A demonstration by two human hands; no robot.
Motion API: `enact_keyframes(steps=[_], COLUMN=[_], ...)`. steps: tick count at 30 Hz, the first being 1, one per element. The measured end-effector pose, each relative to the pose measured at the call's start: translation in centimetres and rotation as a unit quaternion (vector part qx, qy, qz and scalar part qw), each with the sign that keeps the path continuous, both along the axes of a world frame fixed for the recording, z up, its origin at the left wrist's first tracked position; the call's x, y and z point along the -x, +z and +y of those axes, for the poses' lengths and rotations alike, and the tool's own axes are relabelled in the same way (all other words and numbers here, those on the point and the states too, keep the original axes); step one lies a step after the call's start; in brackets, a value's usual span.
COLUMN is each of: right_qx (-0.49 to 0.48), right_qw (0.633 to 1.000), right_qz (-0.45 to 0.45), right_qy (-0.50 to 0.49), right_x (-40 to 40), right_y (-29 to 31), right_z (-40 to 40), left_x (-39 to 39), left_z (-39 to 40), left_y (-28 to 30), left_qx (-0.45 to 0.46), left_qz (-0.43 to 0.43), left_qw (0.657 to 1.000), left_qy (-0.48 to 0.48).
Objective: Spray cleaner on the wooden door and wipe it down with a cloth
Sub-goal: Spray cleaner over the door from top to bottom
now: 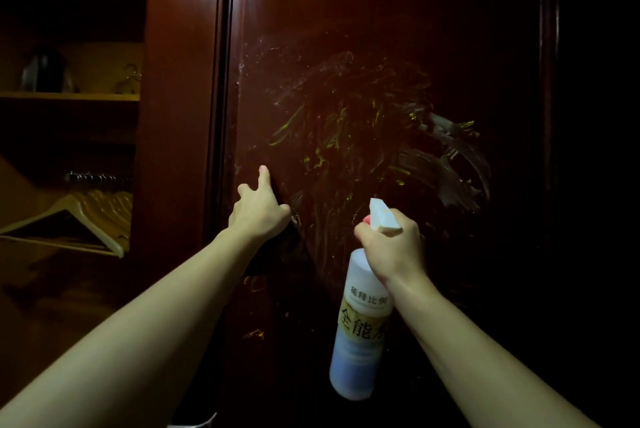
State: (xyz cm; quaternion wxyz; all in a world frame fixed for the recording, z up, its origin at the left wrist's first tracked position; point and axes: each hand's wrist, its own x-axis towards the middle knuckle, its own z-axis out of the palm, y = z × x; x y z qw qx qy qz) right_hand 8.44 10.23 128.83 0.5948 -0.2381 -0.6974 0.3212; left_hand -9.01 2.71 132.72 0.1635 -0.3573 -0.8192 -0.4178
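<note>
The dark red wooden door (363, 29) was smeared with half-wiped streaks, the left hand (258, 211) pressing a dark cloth (277, 254) there, the right hand (393, 247) gripping the white spray bottle (360, 330), much wiping apparently left.

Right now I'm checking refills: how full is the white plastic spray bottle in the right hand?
About one-third full: bluish liquid fills only the lower part of the white plastic spray bottle, held nearly upright in the right hand.

Door panel (381, 47) above both hands is clear, room to pass. Left hand (258, 209) & spray bottle (360, 323) block lower middle; hangers (86, 216) fill wardrobe opening at left.
</note>
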Motion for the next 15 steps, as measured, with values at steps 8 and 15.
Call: enact_keyframes(steps=[8, 15], right_qx=[0.01, 0.037], right_qw=[0.999, 0.998], right_qz=[0.003, 0.02], right_qy=[-0.038, -0.052], right_x=[-2.5, -4.9], right_y=[-1.4, -2.1], right_z=[2.3, 4.4], left_x=[-0.5, -1.2], left_z=[-0.2, -0.4], left_y=[0.2, -0.1], left_qx=[0.019, 0.04], left_qz=[0.011, 0.025], left_qw=[1.0, 0.999], left_qy=[0.011, 0.014])
